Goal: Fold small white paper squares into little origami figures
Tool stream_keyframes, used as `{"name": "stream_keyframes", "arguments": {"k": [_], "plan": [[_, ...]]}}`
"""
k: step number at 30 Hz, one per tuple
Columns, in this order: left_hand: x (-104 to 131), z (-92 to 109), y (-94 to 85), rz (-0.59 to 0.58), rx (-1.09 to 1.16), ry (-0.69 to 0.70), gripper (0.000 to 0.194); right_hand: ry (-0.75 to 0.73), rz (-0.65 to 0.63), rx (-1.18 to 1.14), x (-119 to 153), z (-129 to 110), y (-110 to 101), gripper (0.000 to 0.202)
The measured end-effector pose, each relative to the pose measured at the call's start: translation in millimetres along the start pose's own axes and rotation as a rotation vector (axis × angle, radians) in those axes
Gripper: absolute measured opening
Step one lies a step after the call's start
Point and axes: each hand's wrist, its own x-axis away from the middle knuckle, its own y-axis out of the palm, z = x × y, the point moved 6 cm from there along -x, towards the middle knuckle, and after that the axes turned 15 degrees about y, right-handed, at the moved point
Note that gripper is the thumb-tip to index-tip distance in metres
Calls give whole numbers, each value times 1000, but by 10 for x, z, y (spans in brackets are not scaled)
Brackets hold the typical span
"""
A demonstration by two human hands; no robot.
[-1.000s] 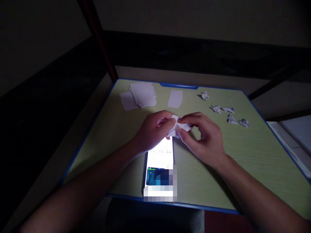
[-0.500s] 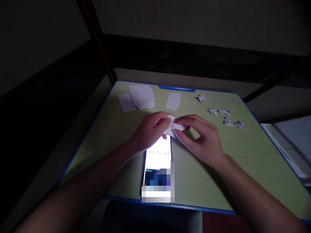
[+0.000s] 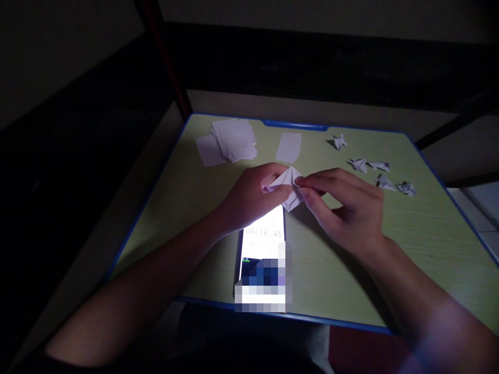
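Observation:
A small folded sheet of white paper (image 3: 290,179), diamond-shaped with crease lines, is held between both hands over the table. My left hand (image 3: 251,195) grips its left side, with the thumb lying across the front. On the right edge, my right hand (image 3: 343,205) pinches the paper between thumb and fingertips. Just below the hands lies a lit phone (image 3: 262,244) showing a running timer; its lower part is blurred out. The fingers behind the paper are hidden.
A stack of white paper sheets (image 3: 236,139) lies at the table's back left, with a single sheet (image 3: 289,147) to its right. Several folded paper figures (image 3: 358,165) sit at the back right. The green table (image 3: 421,249) has a blue edge.
The view has tilted down and shifted a little left. The folded paper now shows more of its creased diamond face, and my left thumb lies further across it. Both hands keep hold.

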Motion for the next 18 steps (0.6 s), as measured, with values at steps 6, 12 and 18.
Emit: {"name": "stream_keyframes", "arguments": {"k": [6, 12, 18], "plan": [[4, 73, -20, 45, -76, 30, 14, -39, 52, 47, 24, -4, 2, 24], [35, 47, 17, 65, -51, -1, 11, -51, 90, 78, 24, -15, 2, 20], [26, 51, 66, 52, 53, -1, 16, -11, 84, 69, 23, -21, 15, 14]]}}
